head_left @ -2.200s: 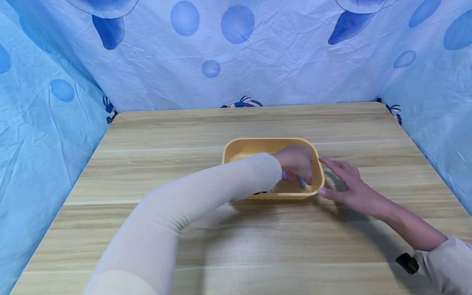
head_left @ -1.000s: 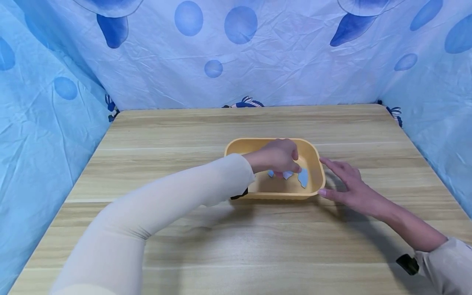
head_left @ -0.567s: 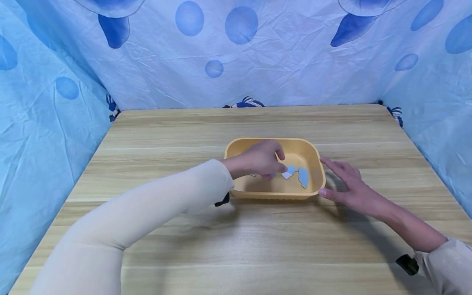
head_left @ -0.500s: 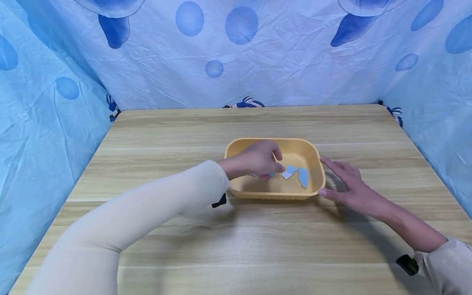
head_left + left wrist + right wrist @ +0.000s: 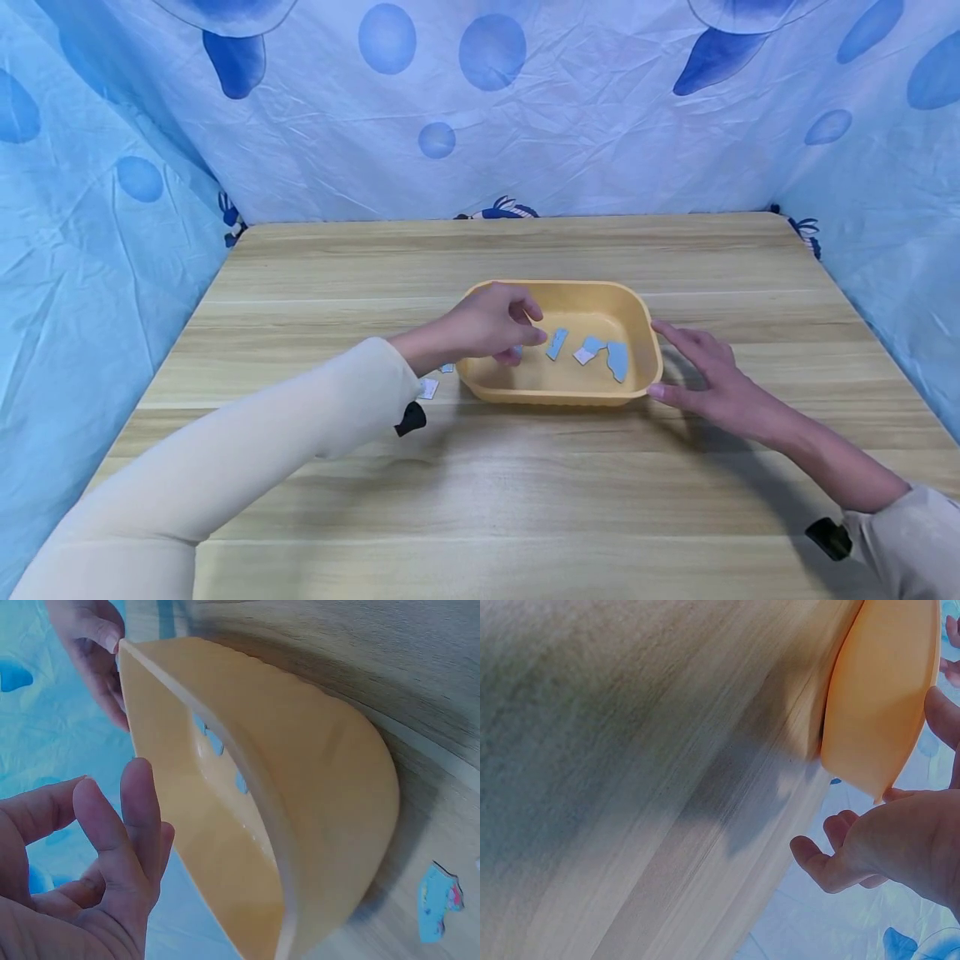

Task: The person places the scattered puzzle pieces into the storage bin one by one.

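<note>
A shallow yellow-orange plastic tray (image 5: 555, 396) stands on the table, with several flat light-blue puzzle pieces (image 5: 617, 361) spread over its floor. Over the tray's left end is my left hand (image 5: 491, 325), fingers loosely bent and holding nothing that shows. In the left wrist view this hand (image 5: 105, 855) is beside the tray's rim. Thumb and index finger of my right hand (image 5: 701, 371) are spread along the tray's right end, fingertips right at the rim. The right wrist view shows its other fingers loosely bent outside the tray.
Left of the tray, partly behind my left wrist, printed puzzle pieces (image 5: 428, 388) lie on the wooden table (image 5: 480, 500). One blue printed piece (image 5: 439, 900) shows near the tray in the left wrist view. A blue patterned cloth (image 5: 480, 125) hangs behind the table and at its sides.
My left hand has moved left from the tray's right end to its left end, uncovering puzzle pieces in the tray and some on the table. The right hand has stayed at the rim.
</note>
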### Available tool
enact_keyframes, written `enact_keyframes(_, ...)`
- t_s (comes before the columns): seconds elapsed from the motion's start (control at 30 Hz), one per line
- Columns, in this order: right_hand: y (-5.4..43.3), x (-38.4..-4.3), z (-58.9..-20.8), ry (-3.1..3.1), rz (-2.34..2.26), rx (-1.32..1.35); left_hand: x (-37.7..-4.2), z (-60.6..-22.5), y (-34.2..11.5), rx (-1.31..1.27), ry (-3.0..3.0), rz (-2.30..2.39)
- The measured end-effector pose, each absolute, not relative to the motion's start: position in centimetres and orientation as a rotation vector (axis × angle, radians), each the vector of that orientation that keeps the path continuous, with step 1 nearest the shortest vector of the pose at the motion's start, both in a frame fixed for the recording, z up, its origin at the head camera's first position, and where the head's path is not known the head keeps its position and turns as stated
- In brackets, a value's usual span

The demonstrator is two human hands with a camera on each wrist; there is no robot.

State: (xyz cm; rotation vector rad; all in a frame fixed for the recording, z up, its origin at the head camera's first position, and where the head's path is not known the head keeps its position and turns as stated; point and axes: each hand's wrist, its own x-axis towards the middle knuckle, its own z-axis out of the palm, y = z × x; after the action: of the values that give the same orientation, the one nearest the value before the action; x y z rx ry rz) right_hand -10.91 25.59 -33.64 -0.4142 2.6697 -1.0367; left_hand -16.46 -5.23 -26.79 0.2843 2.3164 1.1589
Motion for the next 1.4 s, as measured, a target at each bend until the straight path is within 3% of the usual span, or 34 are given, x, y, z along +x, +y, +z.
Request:
enact_keyframes(0.73,25.5,-10.9,-33.5,2.666,-1.029,-0.398,-15.9,-26.4,-8.6,0.225,2.289,1.28)
enact_keyframes(1.4,25.5,-10.9,-33.6,2.661,-1.021,-0.39,-15.4,-26.9,-14.6,0.079,2.4,1.304)
